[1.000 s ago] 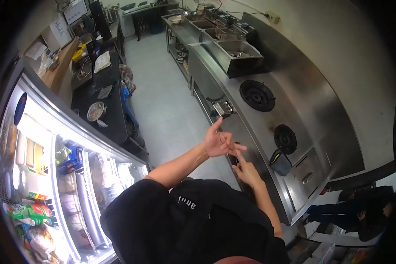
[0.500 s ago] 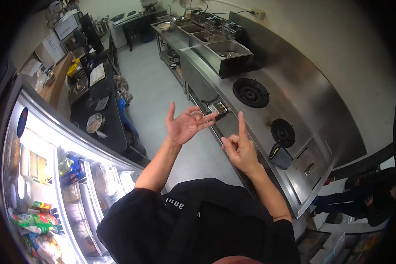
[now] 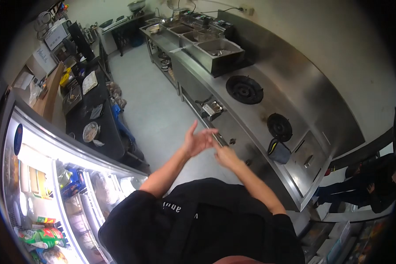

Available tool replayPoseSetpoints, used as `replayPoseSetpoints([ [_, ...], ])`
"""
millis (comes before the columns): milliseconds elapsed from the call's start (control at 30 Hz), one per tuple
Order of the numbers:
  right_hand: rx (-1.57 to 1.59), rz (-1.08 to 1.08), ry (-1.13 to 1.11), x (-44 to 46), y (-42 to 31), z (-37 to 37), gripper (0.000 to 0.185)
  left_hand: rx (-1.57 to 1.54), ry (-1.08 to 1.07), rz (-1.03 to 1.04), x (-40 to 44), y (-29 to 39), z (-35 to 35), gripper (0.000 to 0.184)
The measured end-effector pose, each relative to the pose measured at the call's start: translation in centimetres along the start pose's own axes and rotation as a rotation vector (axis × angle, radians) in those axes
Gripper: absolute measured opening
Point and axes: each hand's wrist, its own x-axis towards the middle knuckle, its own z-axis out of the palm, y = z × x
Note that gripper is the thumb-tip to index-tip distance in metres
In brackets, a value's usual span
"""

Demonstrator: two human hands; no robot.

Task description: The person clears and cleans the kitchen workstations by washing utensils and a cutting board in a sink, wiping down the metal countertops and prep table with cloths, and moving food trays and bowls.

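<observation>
My left hand (image 3: 199, 141) is raised in front of my chest, palm turned inward, thumb up and fingers stretched to the right, with nothing in it. Close against its fingertips is my right hand (image 3: 225, 155), its index finger pointing up toward them and its other fingers partly curled and hard to see. Whether the two hands touch, I cannot tell. No object shows in either hand. Behind them lie the grey floor (image 3: 152, 94) and the front of the steel cooking counter (image 3: 268, 116).
Two black burners (image 3: 245, 90) (image 3: 280, 126) and a dark grey pouch-like thing (image 3: 279, 152) are on the counter to my right. Fryer basins (image 3: 218, 49) stand farther back. At left are a lit, stocked fridge (image 3: 77, 152) and a black worktable (image 3: 81, 116). Another person (image 3: 361, 187) is at far right.
My hands have come together: the left moved right and down, the right moved left and down. The right index finger no longer stands apart. The view has shifted slightly.
</observation>
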Motion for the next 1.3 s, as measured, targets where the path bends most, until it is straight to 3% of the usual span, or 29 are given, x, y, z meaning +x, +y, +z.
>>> replayPoseSetpoints([
  [33,0.021,0.011,-0.048,-1.0,0.6,1.4,0.07,0.007,-0.019,0.0,0.1,-1.3,-0.9,0.085],
  [100,0.041,0.045,-0.097,-2.3,0.8,2.2,0.073,-0.09,0.145,-0.126,-0.2,-3.6,-1.3,0.087],
  [233,0.12,0.087,-0.171,-3.1,1.3,0.6,0.078,-0.102,0.126,-0.151,0.4,-3.1,-0.8,0.086],
  [433,0.233,0.143,-0.05,-2.6,1.2,-4.3,0.083,-0.116,-0.119,-0.06,3.6,0.9,3.1,0.083],
  [567,0.404,0.174,0.147,-3.6,-1.1,-8.4,0.081,0.015,-0.166,-0.005,5.4,2.1,4.6,0.081],
  [733,0.12,-0.004,0.558,-3.5,-3.3,-10.2,0.079,0.255,-0.244,0.116,4.0,6.3,8.1,0.083],
  [767,0.11,0.132,0.473,-2.8,-3.7,-10.2,0.073,0.334,-0.318,0.166,4.3,6.8,8.6,0.086],
  [800,0.096,0.301,0.401,-1.9,-3.5,-10.2,0.067,0.375,-0.36,0.07,5.2,5.9,7.5,0.085],
  [833,0.043,0.368,0.276,-0.7,0.8,-5.1,0.046,0.405,-0.425,-0.048,6.2,3.3,5.3,0.085],
  [867,0.229,0.355,0.133,-0.8,5.1,-0.6,0.024,0.569,-0.318,-0.238,7.6,-0.3,2.3,0.085],
  [900,0.476,0.774,-0.1,-2.4,4.7,-0.4,0.022,0.759,-0.233,-0.419,8.4,-4.4,-0.7,0.085],
  [933,0.139,0.512,-0.32,-3.9,6.9,2.9,0.02,0.664,-0.041,-0.65,8.0,-7.7,-2.9,0.085],
  [967,0.063,0.378,-0.351,-5.5,9.3,6.8,0.021,0.619,0.006,-0.731,7.1,-10.1,-4.0,0.091],
  [1033,0.35,0.601,-0.438,-9.9,8.6,4.9,0.022,0.699,0.084,-0.856,5.8,-13.9,-6.5,0.092],
  [1100,0.505,0.709,-0.451,-13.6,8.8,4.3,0.03,1.063,0.004,-0.835,2.6,-13.2,-2.0,0.084],
  [1167,0.56,0.749,-0.435,-16.2,11.0,4.8,0.039,1.578,-0.267,-0.915,3.0,-13.5,-6.3,0.074],
  [1233,0.18,0.727,-0.586,-17.8,14.6,7.7,0.052,1.828,-0.482,-0.927,2.8,-12.9,-12.8,0.067],
  [1300,0.164,0.754,-0.604,-18.6,14.0,4.5,0.047,1.977,-0.518,-0.969,1.8,-11.9,-18.1,0.067],
])
